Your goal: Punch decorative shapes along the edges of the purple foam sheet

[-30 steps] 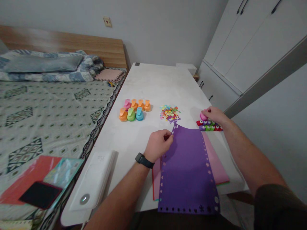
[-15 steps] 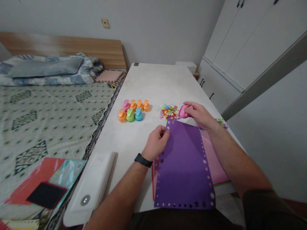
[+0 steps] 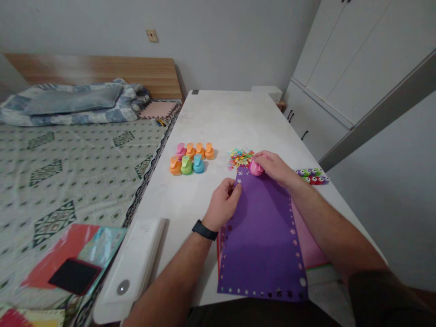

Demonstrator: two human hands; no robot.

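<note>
A purple sheet of paper (image 3: 262, 231) with small shapes punched along its edges lies over pink sheets (image 3: 308, 240). My left hand (image 3: 225, 202) pinches the purple sheet at its upper left edge, thumb on top. In my right hand (image 3: 272, 165) is a pink craft punch (image 3: 256, 168), sitting at the sheet's far edge; whether the paper is inside its slot cannot be made out. Just beyond the sheet lies a heap of colourful paper cut-outs (image 3: 240, 158).
Several craft punches (image 3: 186, 165) stand in two rows to the left. Small round-eyed figures (image 3: 315, 177) sit beyond my right forearm. A white device (image 3: 134, 263) lies at the table's left edge. The bed holds a dark tablet-like object (image 3: 75, 275) on plastic-wrapped paper.
My right hand has brought the pink punch left and nearer, from beside the cut-outs to the purple sheet's far edge. My left hand keeps its hold on the sheet.
</note>
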